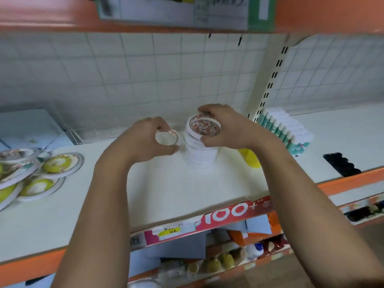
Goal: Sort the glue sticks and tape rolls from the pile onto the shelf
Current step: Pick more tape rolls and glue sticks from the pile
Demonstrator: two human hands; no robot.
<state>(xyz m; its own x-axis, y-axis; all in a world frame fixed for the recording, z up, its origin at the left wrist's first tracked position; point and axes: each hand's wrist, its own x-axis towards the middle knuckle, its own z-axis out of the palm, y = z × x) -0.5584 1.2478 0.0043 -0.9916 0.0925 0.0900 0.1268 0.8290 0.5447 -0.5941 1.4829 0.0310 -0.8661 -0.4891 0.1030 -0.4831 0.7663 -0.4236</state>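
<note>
- L grip (149, 140): fingers curled round a small tape roll (166, 137). It's held just above the shelf (176, 188), just left of the stack (200, 156).
- R grip (226, 127): fingers + thumb clasp the top roll (204, 126), patterned face tilted toward the camera. It's at the stack's top; can't tell if it rests there or is lifted.
- The stack is white tape rolls, leaning a bit. It stands mid-shelf, near the tiled back wall.
- Glue sticks (286, 129): a bundle w/ white caps and green bodies, on the shelf right of the stack, just past the slotted post (270, 80). R forearm crosses near its lower left.
- Yellow thing (250, 159): mostly hidden behind the R wrist, can't tell what it is.
- Black item (340, 164): scalloped edge, far right, near the shelf front.
- Pile (31, 173) at the left edge: wider tape rolls w/ yellow-green and patterned faces, overlapping, some tilted.
- Clear-walled tray (62, 121) at left rear: pale blue flat sheets inside, blurred.
- Shelf front: red strip (228, 213) w/ "100", yellow tag (169, 231) beside it.
- Lower shelf (218, 265): mixed goods, too blurred to name.
</note>
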